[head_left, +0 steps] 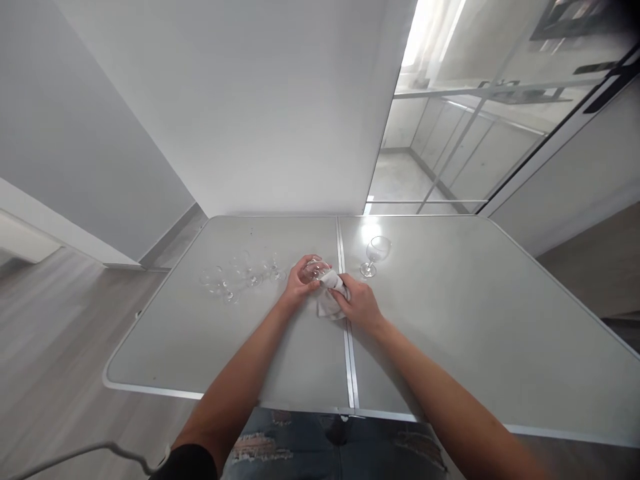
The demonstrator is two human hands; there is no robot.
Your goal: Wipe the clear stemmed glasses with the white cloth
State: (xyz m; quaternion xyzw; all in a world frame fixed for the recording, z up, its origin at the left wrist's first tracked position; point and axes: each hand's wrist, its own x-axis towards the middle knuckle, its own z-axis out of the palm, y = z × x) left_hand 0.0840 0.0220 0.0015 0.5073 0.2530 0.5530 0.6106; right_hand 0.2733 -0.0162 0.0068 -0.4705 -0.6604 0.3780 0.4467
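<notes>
My left hand (301, 280) is wrapped round the bowl of a clear wine glass (316, 268), which lies tilted on its side above the table. In my right hand (359, 300) a white cloth (330, 305) is bunched over the stem end of that glass, and its loose end hangs down below. The foot of the held glass is hidden under cloth and fingers. To the right of my hands, another wine glass (379, 249) stands upright.
Several clear glasses (253, 277) are on the left half of the light grey folding table (280, 360); their outlines are faint. A metal seam (350, 363) divides the tabletop. Behind it rise a white wall (260, 133) and a glass sliding door (450, 147).
</notes>
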